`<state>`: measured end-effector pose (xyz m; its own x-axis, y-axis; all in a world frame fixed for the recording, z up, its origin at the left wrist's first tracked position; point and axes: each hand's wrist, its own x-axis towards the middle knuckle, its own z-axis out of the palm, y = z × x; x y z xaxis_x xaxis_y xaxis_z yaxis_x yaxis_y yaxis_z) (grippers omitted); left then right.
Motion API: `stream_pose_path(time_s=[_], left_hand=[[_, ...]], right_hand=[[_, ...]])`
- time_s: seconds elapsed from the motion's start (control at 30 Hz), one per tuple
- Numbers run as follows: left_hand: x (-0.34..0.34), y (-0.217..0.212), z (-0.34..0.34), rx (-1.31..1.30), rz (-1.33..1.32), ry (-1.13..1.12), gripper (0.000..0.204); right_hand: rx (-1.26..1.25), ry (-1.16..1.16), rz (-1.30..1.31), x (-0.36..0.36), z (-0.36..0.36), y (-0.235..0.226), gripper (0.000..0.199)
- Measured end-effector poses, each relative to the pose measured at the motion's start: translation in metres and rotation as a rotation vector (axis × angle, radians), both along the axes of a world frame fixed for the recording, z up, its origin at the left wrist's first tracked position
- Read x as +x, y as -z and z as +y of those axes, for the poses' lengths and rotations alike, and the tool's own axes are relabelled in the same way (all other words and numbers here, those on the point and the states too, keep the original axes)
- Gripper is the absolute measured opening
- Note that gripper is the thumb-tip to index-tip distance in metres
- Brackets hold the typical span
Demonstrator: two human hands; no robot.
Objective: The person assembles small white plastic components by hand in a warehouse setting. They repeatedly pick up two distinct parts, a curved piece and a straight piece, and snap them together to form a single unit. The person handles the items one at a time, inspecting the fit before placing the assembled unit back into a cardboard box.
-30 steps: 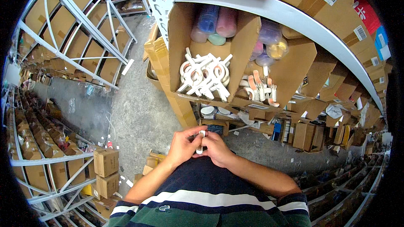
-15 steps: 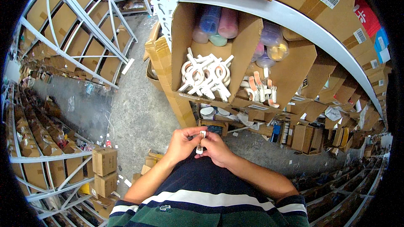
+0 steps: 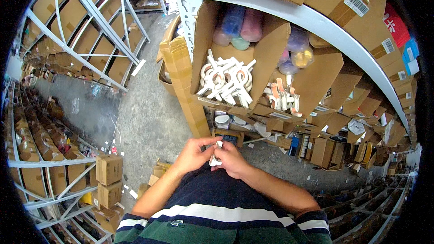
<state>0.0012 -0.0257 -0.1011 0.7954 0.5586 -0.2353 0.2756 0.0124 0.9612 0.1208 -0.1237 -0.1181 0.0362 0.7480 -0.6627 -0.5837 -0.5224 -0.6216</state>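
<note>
We are holding a small white clip between both hands, close in front of our striped shirt, and it is sitting right where the fingers of the two hands meet. Our left hand is curling in from the left with its fingers closed over the upper end of the clip, and our right hand is pinching the lower part, its fingers pressed together around it. To do this handling well, we judge that we should be keeping the grip near the clip's ends so the middle stays free, steadying it with one hand while the other works, and keeping it low and close to the body so it cannot slip to the concrete floor below the fingers. Above and ahead of the fingers, an open cardboard box on the shelf is holding a heap of larger white clamps, and just to the right of that a second box is holding orange-and-white clips. Most of the white clip is being covered by our fingers, so we cannot tell its full shape or whether it is open or closed. The coloured rolls at the back of the box are blurred, and the far shelves are bending away at the picture's rim, too small to read.
</note>
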Motion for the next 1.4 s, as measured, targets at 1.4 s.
stream_pose_path(time_s=[1.4], left_hand=[[-0.017, -0.003, 0.02, -0.054, -0.006, -0.076, 0.019]], right_hand=[[0.269, -0.115, 0.053, -0.006, 0.001, 0.011, 0.024]])
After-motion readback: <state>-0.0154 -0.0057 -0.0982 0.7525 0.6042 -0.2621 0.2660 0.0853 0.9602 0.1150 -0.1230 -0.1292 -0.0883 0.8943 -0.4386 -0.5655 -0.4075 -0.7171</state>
